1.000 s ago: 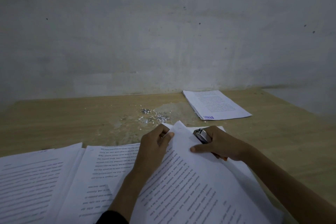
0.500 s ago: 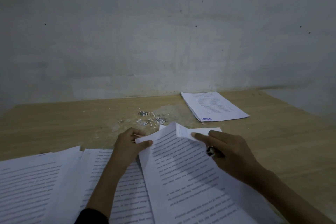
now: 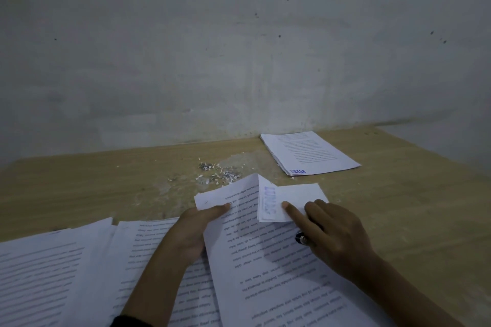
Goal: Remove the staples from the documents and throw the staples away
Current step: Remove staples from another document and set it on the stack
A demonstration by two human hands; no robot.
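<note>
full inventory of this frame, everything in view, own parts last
table: one, light wood, bears everything.
wall: one, grey, behind the table.
paper stack: one, white with blue stamp, far right.
staples and paper scraps: small pile, silver and white, table centre.
loose pages: several, white, printed, near left, overlapping.
document: one, white, printed, near centre, far corner folded over.
tool: one, dark with metal, mostly hidden under the right hand.
sleeve: one, dark, bottom edge.
left hand: pinches the document's far left edge.
right hand: holds the tool, index finger presses the folded corner.
</note>
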